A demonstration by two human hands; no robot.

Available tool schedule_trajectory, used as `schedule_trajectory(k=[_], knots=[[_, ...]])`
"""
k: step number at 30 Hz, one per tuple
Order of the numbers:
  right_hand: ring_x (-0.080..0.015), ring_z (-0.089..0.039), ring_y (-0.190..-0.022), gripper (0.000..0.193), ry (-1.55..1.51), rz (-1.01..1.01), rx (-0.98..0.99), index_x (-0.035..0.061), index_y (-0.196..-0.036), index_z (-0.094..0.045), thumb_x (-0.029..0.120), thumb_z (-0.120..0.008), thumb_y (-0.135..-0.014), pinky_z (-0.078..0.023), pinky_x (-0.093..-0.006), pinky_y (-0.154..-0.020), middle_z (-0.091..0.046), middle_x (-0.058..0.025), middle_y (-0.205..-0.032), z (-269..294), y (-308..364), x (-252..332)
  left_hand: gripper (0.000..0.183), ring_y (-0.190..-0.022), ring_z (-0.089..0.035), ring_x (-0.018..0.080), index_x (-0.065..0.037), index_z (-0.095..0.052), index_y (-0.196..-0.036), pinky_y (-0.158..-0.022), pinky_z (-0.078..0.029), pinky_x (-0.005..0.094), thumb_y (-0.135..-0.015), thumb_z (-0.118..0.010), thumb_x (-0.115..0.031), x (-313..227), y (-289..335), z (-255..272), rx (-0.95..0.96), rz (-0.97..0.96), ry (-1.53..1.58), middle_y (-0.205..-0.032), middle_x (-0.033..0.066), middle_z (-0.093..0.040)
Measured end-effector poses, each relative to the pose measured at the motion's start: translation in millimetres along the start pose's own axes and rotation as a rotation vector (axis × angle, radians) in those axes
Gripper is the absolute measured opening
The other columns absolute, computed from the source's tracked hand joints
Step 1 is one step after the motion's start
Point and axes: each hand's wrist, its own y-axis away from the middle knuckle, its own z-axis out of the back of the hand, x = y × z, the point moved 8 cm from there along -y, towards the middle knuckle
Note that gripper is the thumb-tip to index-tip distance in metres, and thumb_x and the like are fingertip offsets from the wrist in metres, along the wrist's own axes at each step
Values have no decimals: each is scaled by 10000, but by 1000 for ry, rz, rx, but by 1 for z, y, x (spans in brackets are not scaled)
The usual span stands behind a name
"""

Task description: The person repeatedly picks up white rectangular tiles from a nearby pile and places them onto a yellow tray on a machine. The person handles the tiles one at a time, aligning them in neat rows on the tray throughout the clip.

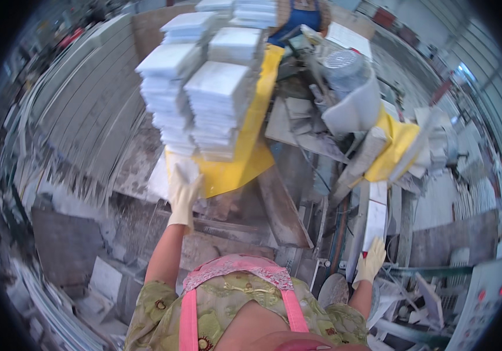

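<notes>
My left hand [184,193], in a cream rubber glove, reaches to the near foot of tall stacks of white stone tiles [218,79]. Thumb and fingers look parted around a whitish patch, but blur hides whether they hold a tile. A pale slab [159,176] lies just left of this hand, and a yellow sheet [236,172] runs under the stacks. On the right, my gloved right hand [371,261] rests with fingers stretched out at the near end of a row of white stone strips [375,213] on a narrow machine bed.
Beyond the strips stands a machine with a grey motor [342,61], a pale curved guard [353,108] and a yellow cover [394,143]. Long slabs [87,82] lean at the left. A control panel [482,304] is lower right. Another person [297,20] stands at the back.
</notes>
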Motion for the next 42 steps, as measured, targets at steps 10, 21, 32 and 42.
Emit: schedule_trajectory(k=[10,21,32,42], knots=[[-359,-299,-1514,888,261,59,-9,-13,-1582,-263,62,-678,-801,-222,-454,-1261,-324,-220,-1622,-26,-33,4,1031,-1331,-532,423,35,-339,-1544,-1108,-425,442,-781,-772,-505,-3,-7,-3,-24,-86,-12,-1474,297,-502],[-334,-520,-1360,591,27,184,-216,-29,-1470,-464,135,-642,-931,-361,-448,-1185,-548,-211,-1461,32,-54,5,1011,-1364,-504,406,48,-351,-1535,-1126,-406,432,-784,-778,-477,-10,-3,1,-10,-67,7,-1477,290,-500],[-274,-349,-1504,897,258,186,31,1,-1564,-322,177,-752,-797,-275,-410,-1237,-386,-171,-1607,-21,-94,14,1019,-1320,-547,413,29,-364,-1530,-1103,-432,443,-767,-779,-503,-14,2,7,-36,-59,-40,-1454,274,-531],[-366,-380,-1464,724,298,322,-71,-6,-1547,-350,214,-573,-895,-292,-435,-1214,-430,-235,-1549,-29,-123,15,1031,-1256,-597,405,31,-386,-1519,-1056,-474,433,-733,-780,-507,-15,10,10,-51,33,-17,-1377,296,-583]])
